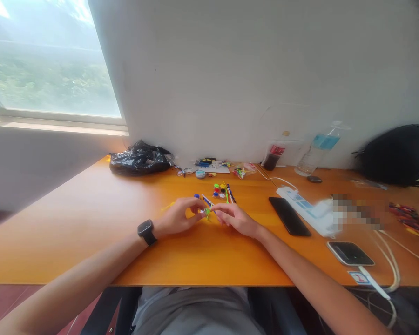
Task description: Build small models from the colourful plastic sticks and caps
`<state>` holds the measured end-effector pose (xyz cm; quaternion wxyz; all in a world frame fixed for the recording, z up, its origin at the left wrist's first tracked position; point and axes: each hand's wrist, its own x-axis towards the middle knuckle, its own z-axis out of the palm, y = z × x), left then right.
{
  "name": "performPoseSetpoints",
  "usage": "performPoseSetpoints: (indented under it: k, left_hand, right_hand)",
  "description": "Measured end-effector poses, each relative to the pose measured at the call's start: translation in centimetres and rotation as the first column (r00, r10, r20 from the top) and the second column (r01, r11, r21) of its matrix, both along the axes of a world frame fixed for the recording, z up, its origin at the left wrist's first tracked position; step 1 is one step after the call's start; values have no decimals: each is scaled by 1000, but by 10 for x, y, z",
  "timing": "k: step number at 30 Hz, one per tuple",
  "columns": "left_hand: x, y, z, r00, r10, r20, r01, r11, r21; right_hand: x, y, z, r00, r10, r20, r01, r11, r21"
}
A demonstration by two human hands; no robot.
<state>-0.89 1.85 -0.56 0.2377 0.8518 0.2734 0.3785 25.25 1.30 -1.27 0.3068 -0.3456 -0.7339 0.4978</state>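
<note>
On the left wrist, 1 black watch is worn, made up of a rounded, squarish case, a dark, glossy face and a plain black strap; whatever is displayed on it cannot be read. The left hand, the right hand and both forearms are left bare. Below the desk's front edge, the lap is covered by grey cloth, by which soft creases and slightly paler and darker patches are shown.

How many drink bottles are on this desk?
2: a dark, red-labelled bottle by the wall, and a clear, blue-labelled bottle to its right in the picture. Others could be hidden behind things.
</note>
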Motion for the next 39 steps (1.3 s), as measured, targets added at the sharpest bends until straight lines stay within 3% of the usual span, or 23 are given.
performPoseSetpoints:
  k: [7, 11, 20, 25, 31, 36, 39]
  left_hand:
    - [-1, 3, -4, 999, 32, 30, -33, 999, 32]
    - [-1, 3, -4, 998, 48, 48, -50, 998, 42]
    - [0, -1, 0, 1000, 25, 14, -25, 1000, 16]
    - [-1, 3, -3, 995, 68, 76, -72, 996, 48]
    - [0, 4, -6, 995, 69, 75, -73, 996, 56]
    - [0, 3, -5, 995, 68, 74, -71, 997, 39]
    - [0, 4, -6, 995, 65, 74, -69, 997, 40]
  right_hand:
    - [0, -3, 5, 997, 74, 8, -73, 997, -33]
    - [1, -4, 6, 998, 46, -51, -47, 999, -11]
    - [5, 0, 4, 1000, 6, -12, -6, 1000, -1]
    - [4, 0, 1, 998, 69, 7, -68, 997, -19]
    - [2, -1, 4, 997, -7, -78, 3, 999, -51]
    - [2, -1, 6, 997, 75, 8, -76, 997, 27]
    - [2, -2, 5, 999, 40, -34, -39, 999, 32]
